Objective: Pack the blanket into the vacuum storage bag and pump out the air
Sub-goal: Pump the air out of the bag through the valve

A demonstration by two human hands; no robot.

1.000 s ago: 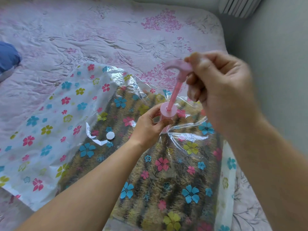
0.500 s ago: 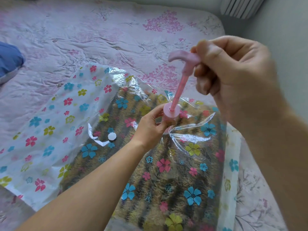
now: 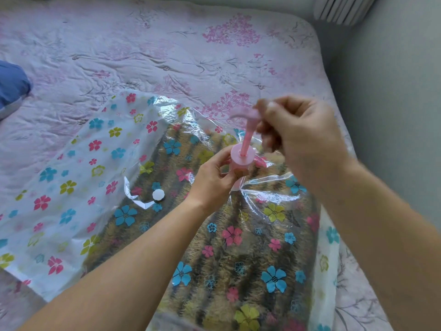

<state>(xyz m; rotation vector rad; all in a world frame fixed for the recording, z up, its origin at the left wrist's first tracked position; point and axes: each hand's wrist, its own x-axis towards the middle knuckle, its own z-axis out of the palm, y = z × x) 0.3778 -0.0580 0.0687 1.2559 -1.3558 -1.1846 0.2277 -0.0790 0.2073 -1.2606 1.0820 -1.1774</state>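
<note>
Air-pumping step: left hand (image 3: 212, 180) fingers wrap the pink hand pump (image 3: 242, 154) on the vacuum storage bag (image 3: 71, 187); right hand (image 3: 303, 139), at its 1 o'clock, curls fingers round the raised handle (image 3: 244, 115), a straight downstroke seemingly next.

Bag (image 3: 71, 187) lay on the bed (image 3: 167, 56), toward its right edge.
Blanket (image 3: 238, 259) sat inside the bag's right part. Pump (image 3: 242, 156) stood on the bag over the blanket, left hand (image 3: 212, 180) around its barrel, right hand (image 3: 303, 144) gripping its handle above. Cap (image 3: 158, 195) lay on the bag, left of the pump. Pillow (image 3: 12, 87) at the far left edge.
</note>
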